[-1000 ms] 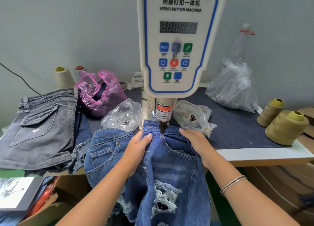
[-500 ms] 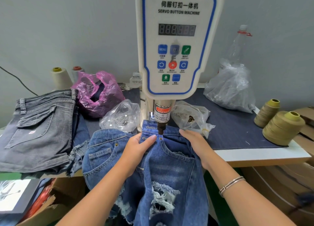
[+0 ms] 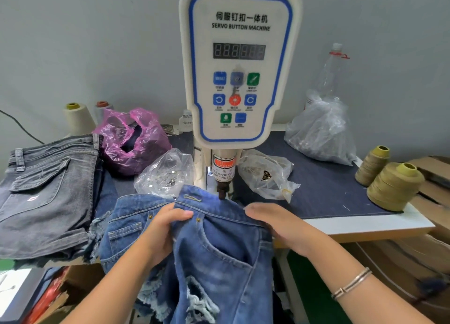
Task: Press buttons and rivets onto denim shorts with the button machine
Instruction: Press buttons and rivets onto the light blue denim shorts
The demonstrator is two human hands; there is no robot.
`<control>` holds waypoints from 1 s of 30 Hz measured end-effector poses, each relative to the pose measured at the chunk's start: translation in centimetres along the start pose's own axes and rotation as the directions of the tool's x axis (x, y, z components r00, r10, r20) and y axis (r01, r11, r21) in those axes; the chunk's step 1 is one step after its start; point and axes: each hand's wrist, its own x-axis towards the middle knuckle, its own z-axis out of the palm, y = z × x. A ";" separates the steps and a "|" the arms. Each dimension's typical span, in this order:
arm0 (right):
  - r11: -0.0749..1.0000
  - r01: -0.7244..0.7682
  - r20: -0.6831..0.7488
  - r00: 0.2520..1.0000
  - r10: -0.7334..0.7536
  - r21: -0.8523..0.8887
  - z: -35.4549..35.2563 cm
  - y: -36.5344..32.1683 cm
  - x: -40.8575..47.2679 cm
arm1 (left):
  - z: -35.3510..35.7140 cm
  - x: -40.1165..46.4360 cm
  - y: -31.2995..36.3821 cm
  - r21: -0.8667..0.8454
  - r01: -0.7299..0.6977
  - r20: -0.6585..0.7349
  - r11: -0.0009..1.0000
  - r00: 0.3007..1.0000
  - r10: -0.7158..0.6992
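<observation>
Blue ripped denim shorts (image 3: pixel 219 245) lie with their waistband under the dark punch tip (image 3: pixel 222 192) of the white servo button machine (image 3: pixel 239 65). My left hand (image 3: pixel 160 231) grips the waistband on the left, thumb beside a brass rivet (image 3: pixel 198 219). Another rivet (image 3: pixel 150 217) shows further left. My right hand (image 3: pixel 280 222) holds the right side of the shorts, fingers wrapped over the pocket edge. A buttonhole (image 3: pixel 192 197) sits on the waistband tab left of the punch.
Grey denim shorts (image 3: pixel 46 192) are stacked at left. A pink bag (image 3: pixel 132 141), two clear bags of metal parts (image 3: pixel 165 175) (image 3: pixel 265 175) and a big clear bag (image 3: pixel 321 131) surround the machine. Thread cones (image 3: pixel 392 187) stand at right on the blue-covered table (image 3: pixel 316 184).
The shorts have shifted left under the punch, so the tip now sits over the waistband to the right of the rivet. Both hands moved with the fabric.
</observation>
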 end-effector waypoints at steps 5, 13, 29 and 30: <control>0.935 0.261 -0.463 0.815 -0.347 -0.242 -3.0 -2.0 0.8 | -1.6 -1.1 1.2 -0.273 -0.114 -0.115 0.955 0.990 0.086; -0.113 -0.279 -0.174 0.817 -0.550 -0.954 -6.0 -3.3 5.1 | -3.2 -0.3 5.7 0.087 -0.177 -0.239 0.980 0.952 0.193; -0.360 -0.458 -0.313 0.864 -0.394 -0.813 -5.1 -2.4 10.8 | -5.1 0.5 2.3 0.699 -0.104 -0.079 0.708 0.972 0.221; -0.355 -0.461 -0.314 0.861 -0.399 -0.813 -5.0 -2.5 10.8 | -5.1 0.5 2.2 0.701 -0.107 -0.077 0.705 0.971 0.224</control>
